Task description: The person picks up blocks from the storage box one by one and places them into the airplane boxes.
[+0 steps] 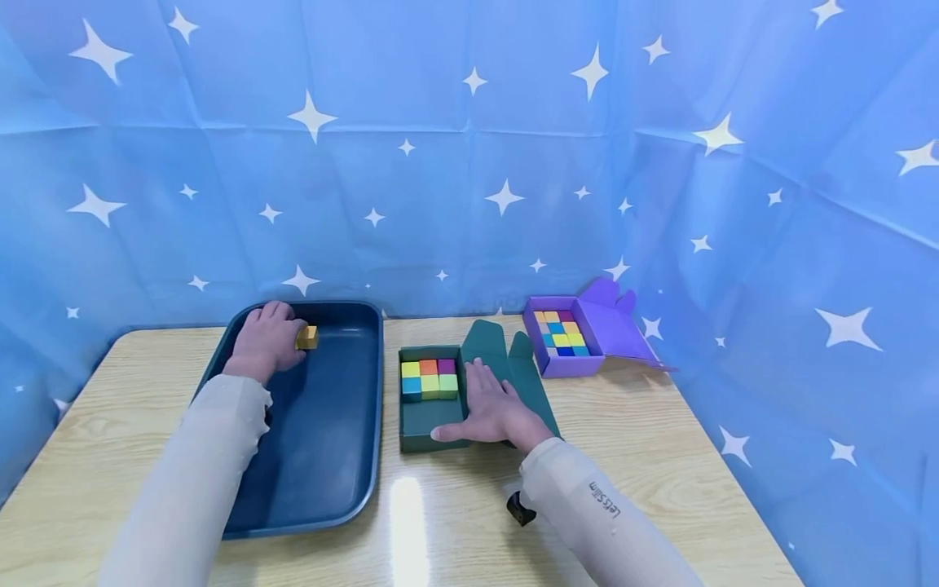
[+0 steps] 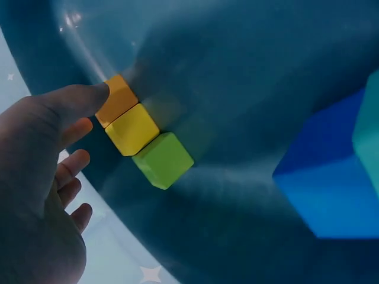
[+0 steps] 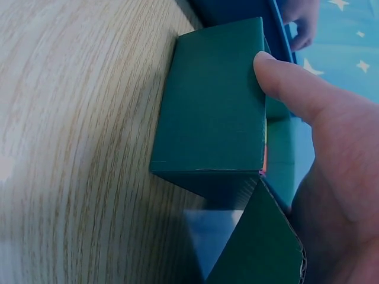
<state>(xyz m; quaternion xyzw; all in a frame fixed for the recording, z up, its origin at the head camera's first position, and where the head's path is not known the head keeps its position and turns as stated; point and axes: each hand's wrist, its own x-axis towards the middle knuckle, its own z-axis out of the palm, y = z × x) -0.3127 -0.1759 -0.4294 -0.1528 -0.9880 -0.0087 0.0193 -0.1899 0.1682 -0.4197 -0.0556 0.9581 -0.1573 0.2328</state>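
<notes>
My left hand (image 1: 266,338) reaches into the far part of a dark blue tray (image 1: 323,522). In the left wrist view, its thumb touches an orange block (image 2: 117,102), while the other fingertips show apart from it. A yellow block (image 2: 132,130) and a green block (image 2: 164,160) continue the row. My right hand (image 1: 499,409) rests over the right side of an open green box (image 1: 433,443), fingers extended along its lid (image 1: 539,391). Its thumb lies at the box rim in the right wrist view; the other fingers are hidden there. Several coloured blocks (image 1: 429,386) sit in the box's far part.
At the back right stands an open purple box (image 1: 572,367) holding several coloured blocks, its lid (image 1: 616,330) spread rightward. Large in the left wrist view are a blue block (image 2: 325,183) and a teal block (image 2: 368,136). A starry blue curtain (image 1: 440,163) borders the wooden table (image 1: 623,456).
</notes>
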